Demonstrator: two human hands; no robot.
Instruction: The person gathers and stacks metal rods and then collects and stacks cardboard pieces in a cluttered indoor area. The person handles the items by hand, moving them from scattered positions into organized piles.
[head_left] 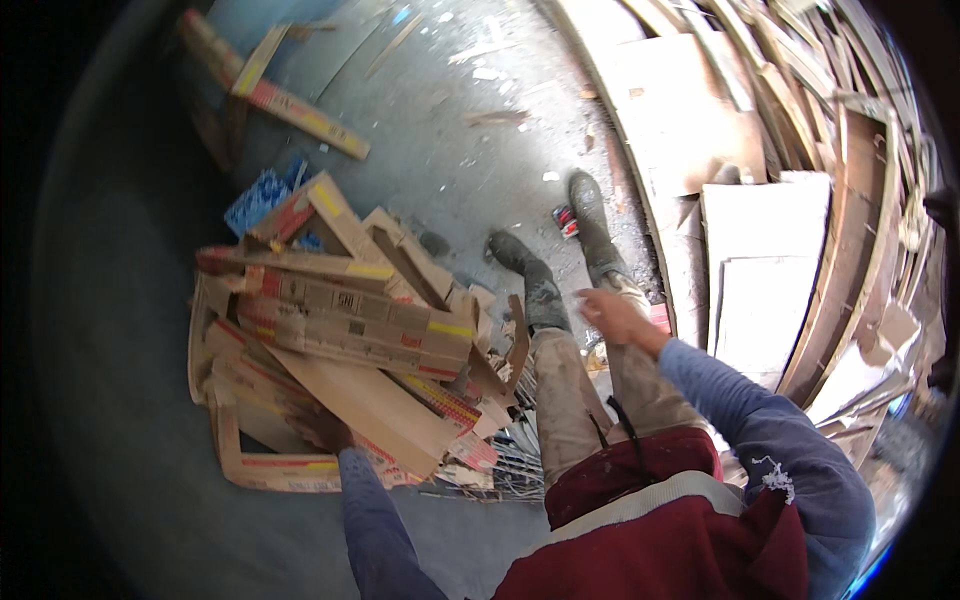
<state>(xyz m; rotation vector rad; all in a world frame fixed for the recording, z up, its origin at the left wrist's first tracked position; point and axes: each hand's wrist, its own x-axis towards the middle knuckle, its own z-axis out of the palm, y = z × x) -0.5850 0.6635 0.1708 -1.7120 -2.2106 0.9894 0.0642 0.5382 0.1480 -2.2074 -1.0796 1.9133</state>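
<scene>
We see first the grey concrete floor [440,150], littered with scraps, and along its right side a big heap of flattened cardboard sheets and boards [770,250]. Next in size is the bundle of flattened cardboard boxes [350,340] — brown with red and yellow strips — carried at the person's left side, above the floor. The left hand [325,430] is under the bundle's lower edge, mostly hidden by the cardboard, so we cannot tell how its fingers lie. A blue crate-like thing [258,195] shows just past the bundle's far end. The two boots [560,260] stand on the floor near the heap. The right hand [615,315] — blurred — hangs free beside the right thigh, fingers loosely together, clasping nothing.
</scene>
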